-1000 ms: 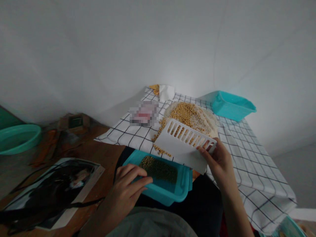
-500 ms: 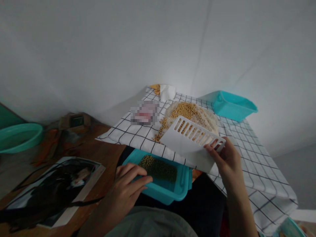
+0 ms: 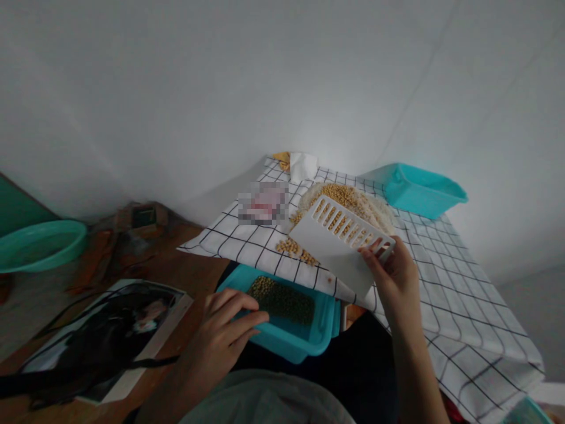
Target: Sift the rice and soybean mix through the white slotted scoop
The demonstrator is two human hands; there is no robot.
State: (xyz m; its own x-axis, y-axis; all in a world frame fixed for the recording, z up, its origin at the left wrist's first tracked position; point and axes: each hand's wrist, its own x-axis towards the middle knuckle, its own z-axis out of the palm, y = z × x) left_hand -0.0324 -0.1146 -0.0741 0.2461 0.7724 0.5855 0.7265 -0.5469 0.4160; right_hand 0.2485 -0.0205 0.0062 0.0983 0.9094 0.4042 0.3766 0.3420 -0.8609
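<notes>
My right hand grips a white slotted scraper by its right end, its edge resting on the checked cloth beside a pile of yellow beans. A few loose beans lie by the scraper's left corner near the cloth's front edge. My left hand holds the near left rim of a turquoise tub, fingers curled over it. The tub sits below the cloth's edge and holds dark green and some yellow beans.
A second turquoise tub stands at the back right of the cloth. A green basin sits far left on the brown surface. A dark picture or magazine with a black cord lies at the front left. A white wall rises behind.
The scraper has shifted back and slightly left along the cloth, pushing a small cluster of yellow beans toward the front edge. My left hand and the tub have stayed put.
</notes>
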